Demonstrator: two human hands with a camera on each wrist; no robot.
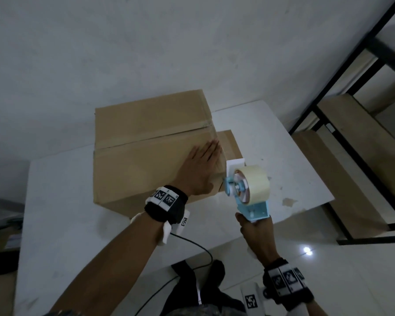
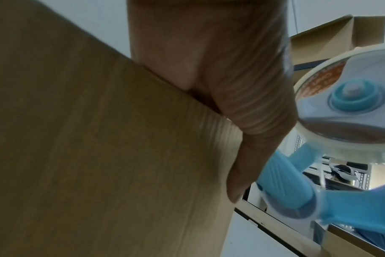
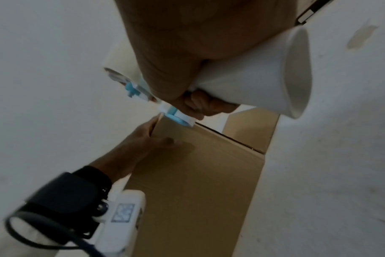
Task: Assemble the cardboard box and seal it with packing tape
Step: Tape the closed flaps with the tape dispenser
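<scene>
Brown cardboard fills the middle of the scene: the cardboard box [image 1: 151,151] sits closed on the white table [image 1: 62,224], its top flaps meeting along a centre seam [image 1: 155,135] that runs left to right and climbs slightly toward the far right corner. A strip of clear tape seems to lie along that seam already, though the dim light leaves this uncertain.

The left hand [image 1: 200,169] lies flat on the near-right part of the lid, fingers straight and pointing toward the far right edge, the thumb hooked over the box's right-hand corner; it presses and clamps nothing. The right hand [image 1: 257,231] is wrapped firmly round the handle of the blue tape dispenser [image 1: 246,192], which carries a fat roll of pale tape. The dispenser's head stands just beside the right side wall of the box, close to the left thumb, with its handle reaching back toward the person.

The move ahead turns on that closeness. The dispenser lies to the right of the box and below the lid's edge, so the right hand is the nearer one to the right wall, while the seam's long axis lies away to the far left of it. Judging by this, the work is on the tape's right-hand end down the side wall, with the left hand steadying the lid against the pull. Whether tape is stretched between dispenser and box cannot be made out.
</scene>
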